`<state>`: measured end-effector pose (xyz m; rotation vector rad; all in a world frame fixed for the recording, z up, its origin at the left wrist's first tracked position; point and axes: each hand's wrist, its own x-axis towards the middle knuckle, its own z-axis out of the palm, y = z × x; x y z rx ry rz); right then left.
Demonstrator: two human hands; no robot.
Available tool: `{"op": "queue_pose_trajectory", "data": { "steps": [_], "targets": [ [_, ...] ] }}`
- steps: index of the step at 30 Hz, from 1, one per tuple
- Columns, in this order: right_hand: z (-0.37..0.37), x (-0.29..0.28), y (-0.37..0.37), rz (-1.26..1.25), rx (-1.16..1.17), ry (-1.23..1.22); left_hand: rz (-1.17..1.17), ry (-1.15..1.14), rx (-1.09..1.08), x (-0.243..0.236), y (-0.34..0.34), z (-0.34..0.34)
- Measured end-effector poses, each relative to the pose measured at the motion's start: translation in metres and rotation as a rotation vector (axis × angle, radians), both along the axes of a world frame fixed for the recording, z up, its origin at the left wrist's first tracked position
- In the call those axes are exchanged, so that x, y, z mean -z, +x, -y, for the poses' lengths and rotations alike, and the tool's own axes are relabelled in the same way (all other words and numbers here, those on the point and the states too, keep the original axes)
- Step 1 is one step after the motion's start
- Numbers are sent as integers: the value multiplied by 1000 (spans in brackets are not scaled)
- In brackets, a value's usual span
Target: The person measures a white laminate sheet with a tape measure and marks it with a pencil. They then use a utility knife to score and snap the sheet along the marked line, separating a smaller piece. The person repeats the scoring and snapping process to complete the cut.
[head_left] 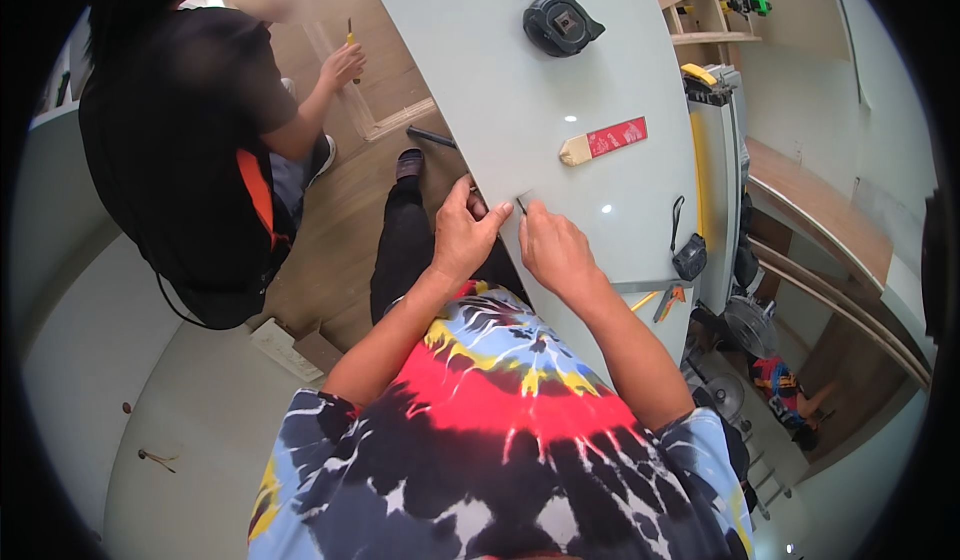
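- Pale grey panel [560,90] lies flat ahead, its near left edge within easy reach.
- Left hand [465,235] clamps that edge, fingers curled, steadying it.
- Right hand [553,250] pinches a thin dark pencil-like tool [521,205] against the surface.
- Tape measure [561,22] sits parked at the far end.

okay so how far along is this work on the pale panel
Done: tape measure and red-and-tan tool lie set aside on the pale panel. In hand: left hand and right hand pinch something small at its near edge. What remains cannot be told.
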<state>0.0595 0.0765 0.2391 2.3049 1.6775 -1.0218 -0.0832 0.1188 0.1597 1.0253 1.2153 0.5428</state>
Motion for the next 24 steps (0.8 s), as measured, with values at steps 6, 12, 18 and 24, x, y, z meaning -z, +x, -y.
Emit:
{"op": "queue_pose_trajectory", "data": {
  "steps": [6, 12, 18, 24],
  "targets": [
    [-4, -5, -3, 0, 26, -73, -7, 37, -9, 2, 2, -1],
    [-26, -13, -3, 37, -9, -209, -15, -34, -13, -8, -1, -9],
    [-23, -13, -10, 58, 46, -133, -17, -81, -4, -7, 0, -12],
    [-21, -20, -8, 91, 5, -156, -21, -21, 28, -5, -4, -12]
  ]
}}
